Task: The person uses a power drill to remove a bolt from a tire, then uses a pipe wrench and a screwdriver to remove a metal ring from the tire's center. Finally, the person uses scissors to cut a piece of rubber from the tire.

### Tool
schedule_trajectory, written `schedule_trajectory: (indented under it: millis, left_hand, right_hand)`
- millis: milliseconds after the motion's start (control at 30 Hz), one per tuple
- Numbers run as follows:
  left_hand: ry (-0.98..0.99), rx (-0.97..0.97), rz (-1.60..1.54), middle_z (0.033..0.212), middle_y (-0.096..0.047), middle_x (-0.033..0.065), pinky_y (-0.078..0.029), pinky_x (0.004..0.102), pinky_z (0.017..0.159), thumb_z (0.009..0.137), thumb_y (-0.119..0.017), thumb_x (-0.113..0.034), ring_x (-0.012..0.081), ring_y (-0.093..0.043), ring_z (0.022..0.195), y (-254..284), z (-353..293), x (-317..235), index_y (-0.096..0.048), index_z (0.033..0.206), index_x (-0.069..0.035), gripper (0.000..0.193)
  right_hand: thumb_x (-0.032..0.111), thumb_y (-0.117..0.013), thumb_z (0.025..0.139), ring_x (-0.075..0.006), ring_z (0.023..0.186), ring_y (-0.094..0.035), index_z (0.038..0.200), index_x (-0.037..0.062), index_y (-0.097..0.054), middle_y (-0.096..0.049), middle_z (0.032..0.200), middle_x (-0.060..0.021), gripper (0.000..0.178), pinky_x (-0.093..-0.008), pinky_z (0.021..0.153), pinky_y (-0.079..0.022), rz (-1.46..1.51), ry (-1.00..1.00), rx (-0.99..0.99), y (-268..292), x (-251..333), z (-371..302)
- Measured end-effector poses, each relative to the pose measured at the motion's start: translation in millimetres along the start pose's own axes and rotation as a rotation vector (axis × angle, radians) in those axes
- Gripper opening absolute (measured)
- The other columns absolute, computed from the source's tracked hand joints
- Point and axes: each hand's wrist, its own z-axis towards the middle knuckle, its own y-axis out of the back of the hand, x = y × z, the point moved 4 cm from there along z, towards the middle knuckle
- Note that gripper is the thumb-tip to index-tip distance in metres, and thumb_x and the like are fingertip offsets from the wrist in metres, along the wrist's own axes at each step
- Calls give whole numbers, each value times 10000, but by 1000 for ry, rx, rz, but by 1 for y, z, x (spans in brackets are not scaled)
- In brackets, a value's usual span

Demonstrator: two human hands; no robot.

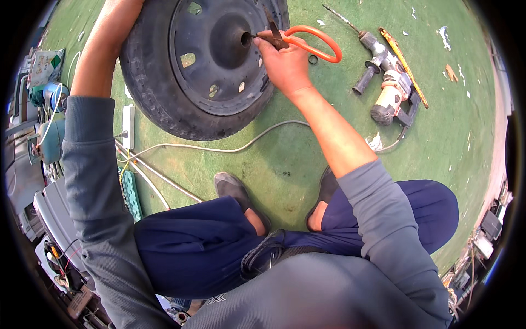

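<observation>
A black wheel [211, 68] with a knobbly tyre stands tilted on the green floor in front of me, its disc facing my right hand. My right hand [289, 70] is closed round a pair of scissors [333, 43] near their pivot, the orange handle loop sticking out to the right. The blades are spread: one points up, the other reaches toward the round hole [246, 39] in the wheel's hub cone. Up along the tyre's left side runs my left forearm; the upper edge of the picture cuts off that hand, so its fingers do not show.
On the right lies a rotary hammer drill [386, 85] with a long bit, beside a rusty yellow bar [404, 66]. A grey cable [241, 148] crosses the floor below the wheel. At left are a white power strip [128, 127], metal rods and a teal gas cylinder [52, 141].
</observation>
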Motion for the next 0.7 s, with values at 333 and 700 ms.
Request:
schedule_trajectory:
  millis: [333,700]
  left_hand:
    - [67,114,-79,1645,-388,178,-400,339,1148,958,-696,-251,256,-502,1401,2,22,5,-602,1399,86,563]
    - [-16,44,53,1512,-532,181,-455,339,1087,941,-715,-286,261,-581,1301,-9,12,-22,-637,1334,104,559]
  right_hand:
    - [112,-741,914,-153,762,-679,978,-12,-767,-734,803,-78,142,-312,715,-528,13,-39,-87,-11,7,-5]
    - [124,-749,906,-277,750,-731,932,23,-761,-762,860,-139,104,-342,685,-556,-37,293,131,5,14,-1]
